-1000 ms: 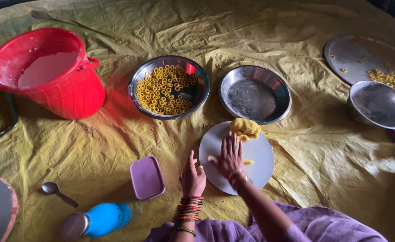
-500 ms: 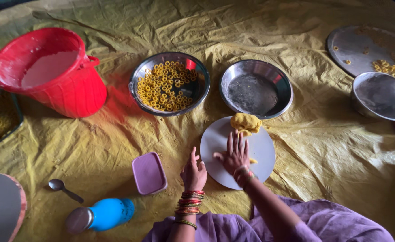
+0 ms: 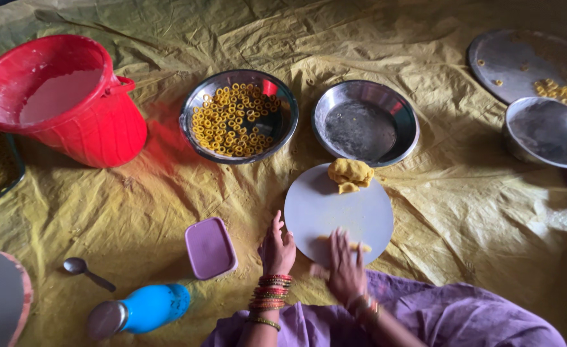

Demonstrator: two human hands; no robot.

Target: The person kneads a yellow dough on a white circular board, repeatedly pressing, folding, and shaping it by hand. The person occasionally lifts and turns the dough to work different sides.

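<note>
On a smooth round white board (image 3: 335,212) laid over the crinkled yellow tarp (image 3: 463,212), the flat, open right hand (image 3: 345,270) presses a thin yellow dough strip (image 3: 359,245), the left hand (image 3: 277,249) rests open beside the rim, and a lumpy dough ball (image 3: 350,174) sits at the far edge.

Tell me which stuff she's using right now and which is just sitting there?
In use: right hand rolling a dough strip on the round board; left hand at the board's edge; dough lump; bowl of rings.

Lying about: red bucket, purple box, spoon, blue bottle, empty bowl.
</note>
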